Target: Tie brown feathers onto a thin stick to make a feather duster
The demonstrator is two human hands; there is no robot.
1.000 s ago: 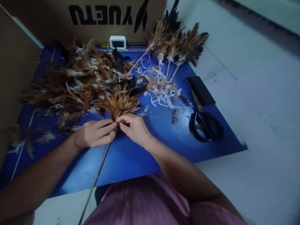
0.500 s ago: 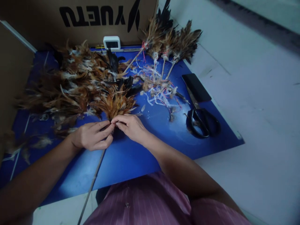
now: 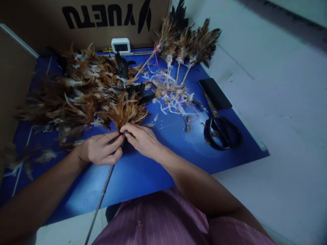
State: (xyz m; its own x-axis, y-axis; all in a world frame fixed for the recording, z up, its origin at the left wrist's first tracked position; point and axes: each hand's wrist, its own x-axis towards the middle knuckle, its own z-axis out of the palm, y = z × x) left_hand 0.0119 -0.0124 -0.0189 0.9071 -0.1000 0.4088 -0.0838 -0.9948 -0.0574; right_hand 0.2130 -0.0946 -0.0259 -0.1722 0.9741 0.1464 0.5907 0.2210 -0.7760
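On the table (image 3: 158,173), the feather pile (image 3: 74,98) lies left, the feather tuft (image 3: 127,110) at its near right edge, just beyond both hands (image 3: 103,149), and the stick (image 3: 100,200) runs nearward past the table's edge. Right of the pile lie string scraps (image 3: 177,107), before the feather bundles (image 3: 186,42); farther right, scissors (image 3: 221,134) lie nearer than the flat slab (image 3: 218,93). The cardboard box (image 3: 89,39) stands behind the pile.

My left hand (image 3: 103,149) hides the upper part of the stick (image 3: 102,195), and the bottom edge cuts off its lower end. What my right hand (image 3: 141,139) pinches is too small to tell. Loose feathers (image 3: 46,155) at left blur; the carton's (image 3: 38,27) top is cropped.
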